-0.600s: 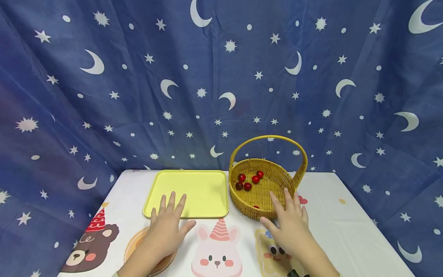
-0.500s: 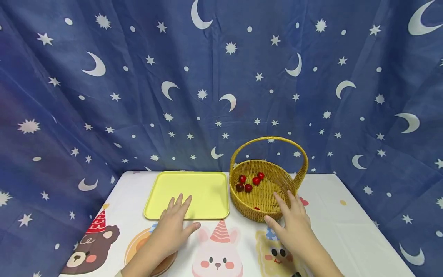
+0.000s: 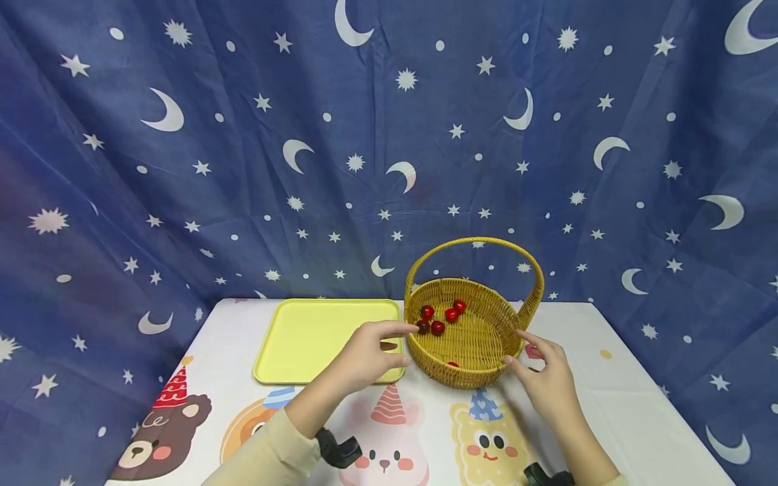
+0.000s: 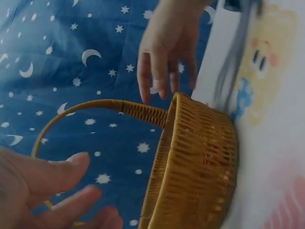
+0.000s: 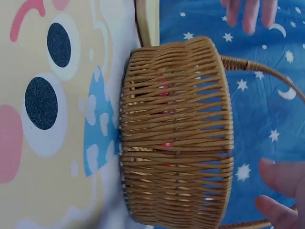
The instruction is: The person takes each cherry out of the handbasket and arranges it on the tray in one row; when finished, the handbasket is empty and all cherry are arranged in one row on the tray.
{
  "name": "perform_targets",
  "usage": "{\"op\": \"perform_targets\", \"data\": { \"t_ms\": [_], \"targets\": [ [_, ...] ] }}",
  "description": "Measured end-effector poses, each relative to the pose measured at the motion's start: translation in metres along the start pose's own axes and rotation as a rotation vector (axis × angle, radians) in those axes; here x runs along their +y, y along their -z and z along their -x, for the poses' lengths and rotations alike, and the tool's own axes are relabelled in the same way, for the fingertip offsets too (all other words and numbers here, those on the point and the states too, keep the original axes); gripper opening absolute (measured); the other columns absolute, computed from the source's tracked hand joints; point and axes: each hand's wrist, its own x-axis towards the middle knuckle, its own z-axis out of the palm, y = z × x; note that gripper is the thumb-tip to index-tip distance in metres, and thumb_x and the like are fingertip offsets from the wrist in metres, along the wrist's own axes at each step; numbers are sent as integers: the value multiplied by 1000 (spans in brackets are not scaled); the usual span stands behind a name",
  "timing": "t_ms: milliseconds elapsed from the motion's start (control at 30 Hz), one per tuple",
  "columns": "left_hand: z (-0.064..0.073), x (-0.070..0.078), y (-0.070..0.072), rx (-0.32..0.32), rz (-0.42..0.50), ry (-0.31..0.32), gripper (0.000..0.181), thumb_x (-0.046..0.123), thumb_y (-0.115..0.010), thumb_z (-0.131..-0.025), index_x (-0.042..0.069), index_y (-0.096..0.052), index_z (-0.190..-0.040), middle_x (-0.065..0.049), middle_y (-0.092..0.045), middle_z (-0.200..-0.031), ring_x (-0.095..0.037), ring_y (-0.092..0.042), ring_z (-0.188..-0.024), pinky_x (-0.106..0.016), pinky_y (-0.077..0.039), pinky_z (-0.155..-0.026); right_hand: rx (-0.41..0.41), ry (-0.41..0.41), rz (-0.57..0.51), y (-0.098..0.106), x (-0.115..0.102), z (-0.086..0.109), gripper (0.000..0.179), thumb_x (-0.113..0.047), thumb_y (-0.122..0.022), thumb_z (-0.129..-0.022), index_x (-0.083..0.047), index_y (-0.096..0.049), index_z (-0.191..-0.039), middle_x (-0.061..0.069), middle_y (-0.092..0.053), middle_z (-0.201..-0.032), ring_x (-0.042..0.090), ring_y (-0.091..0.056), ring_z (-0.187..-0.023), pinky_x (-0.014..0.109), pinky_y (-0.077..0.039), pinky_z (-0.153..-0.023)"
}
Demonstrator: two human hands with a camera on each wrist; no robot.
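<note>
A woven basket [image 3: 471, 358] with a tall arched handle [image 3: 476, 240] stands at the table's back, right of centre. Several red cherries [image 3: 437, 328] lie inside, mostly at its left. My left hand [image 3: 367, 354] is at the basket's left rim, thumb and fingers spread apart; the left wrist view shows its fingers [image 4: 78, 164] with nothing between them. On the other side, my right hand [image 3: 550, 378] is beside the right rim, thumb and index finger pointing at the wall. In the right wrist view its fingertips [image 5: 276, 176] appear above the rim, holding nothing.
A shallow yellow tray [image 3: 316, 337] lies left of the basket, partly behind my left hand. The white tablecloth [image 3: 632, 391] carries printed cartoon animals. A blue star-and-moon curtain [image 3: 389, 169] hangs right behind the table. Dark straps [image 3: 337, 449] sit at my wrists.
My left hand has moved right, from over the tray to the basket's left rim. My right hand has shifted right, from over the basket's front to beside its right rim. The basket stays put.
</note>
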Motion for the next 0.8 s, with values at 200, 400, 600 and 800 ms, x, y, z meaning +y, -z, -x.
{"op": "perform_targets", "data": {
  "t_ms": [200, 400, 600, 800],
  "targets": [
    [-48, -2, -31, -138, 54, -8, 44, -4, -81, -89, 15, -79, -128, -5, -77, -133, -27, -70, -128, -44, -60, -105, -24, -108, -139, -3, 15, -12, 59, -23, -77, -101, -17, -57, -156, 24, -48, -161, 43, -51, -147, 10, -49, -83],
    [-83, -8, -47, -249, 37, 14, 40, -8, -78, -90, 11, -80, -125, -11, -78, -129, -32, -73, -123, -38, -63, -98, -91, -244, -402, -9, 17, -22, 58, -10, -71, -103, -6, -51, -158, 26, -41, -162, 24, -58, -131, 18, -60, -90],
    [-108, -5, -58, -409, -130, 35, 39, -9, -80, -87, 13, -82, -120, -11, -80, -124, -28, -74, -120, -26, -61, -84, -170, -312, -553, -9, 24, -28, 57, -6, -67, -104, -3, -48, -158, 25, -26, -166, 6, -65, -106, 36, -63, -99],
    [-119, -7, -70, -512, -270, 87, 39, -15, -72, -88, 10, -84, -115, -9, -82, -114, -14, -73, -97, -23, -57, -75, -177, -313, -561, -9, 26, -28, 57, -6, -68, -104, -3, -49, -158, 25, -26, -165, 5, -65, -105, 36, -63, -99]
  ]
}}
